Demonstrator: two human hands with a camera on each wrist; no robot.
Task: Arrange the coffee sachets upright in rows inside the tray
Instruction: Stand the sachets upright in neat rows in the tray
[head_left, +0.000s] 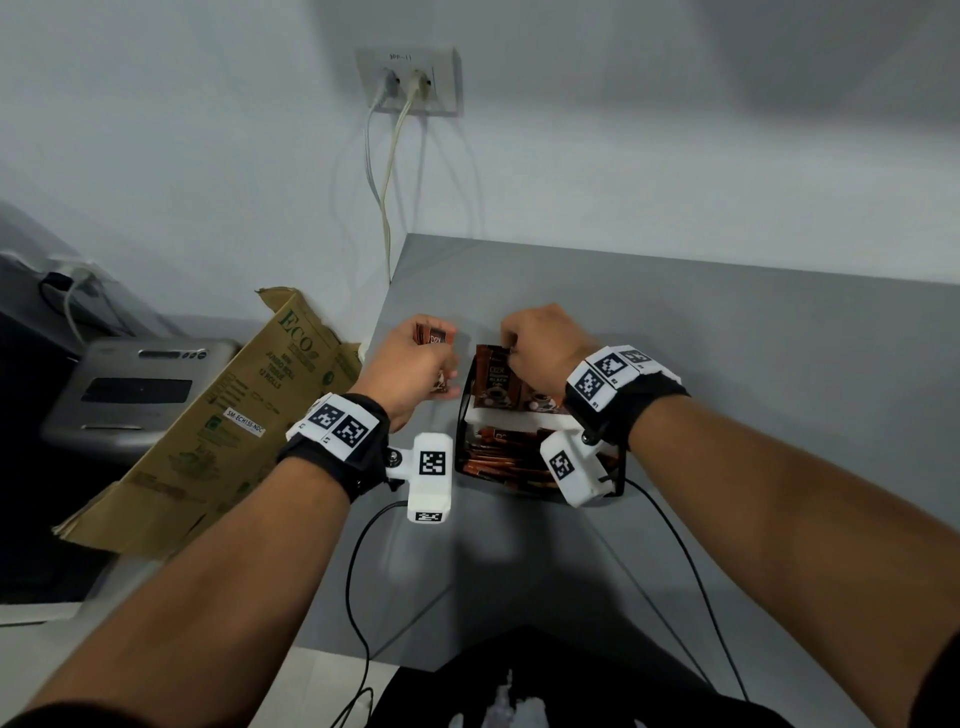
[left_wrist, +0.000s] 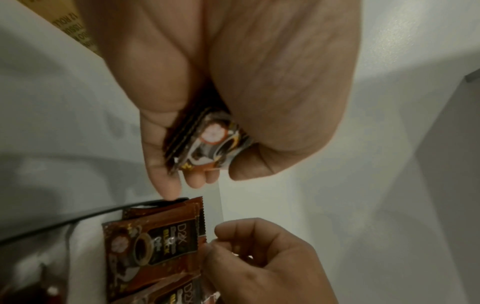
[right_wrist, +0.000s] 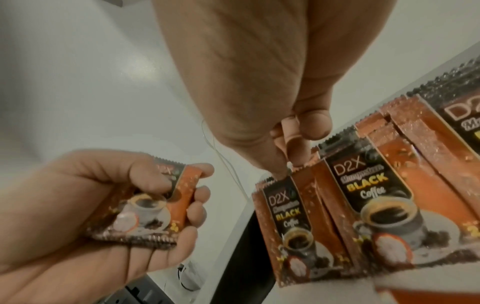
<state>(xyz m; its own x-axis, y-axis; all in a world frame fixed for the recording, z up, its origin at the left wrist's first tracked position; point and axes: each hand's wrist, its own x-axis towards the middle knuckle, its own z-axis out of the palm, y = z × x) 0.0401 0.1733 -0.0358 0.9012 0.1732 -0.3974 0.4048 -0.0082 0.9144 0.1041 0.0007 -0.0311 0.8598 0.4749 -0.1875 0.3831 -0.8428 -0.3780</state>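
Right now the left hand (head_left: 415, 364) clutches a small stack of brown foil coffee sachets (right_wrist: 145, 207), just left of the black wire tray (head_left: 462, 410). The right hand (head_left: 545, 348) is nearer, fingertips (right_wrist: 279, 170) pinching the top edge of an upright sachet row (right_wrist: 337, 197) directly below it, long axes vertical.

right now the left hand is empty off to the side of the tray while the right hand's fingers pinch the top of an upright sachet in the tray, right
Not quite. The left hand is not empty: the right wrist view shows it holding a small stack of sachets. The rest holds: it is beside the tray, and the right hand pinches the top of an upright sachet.
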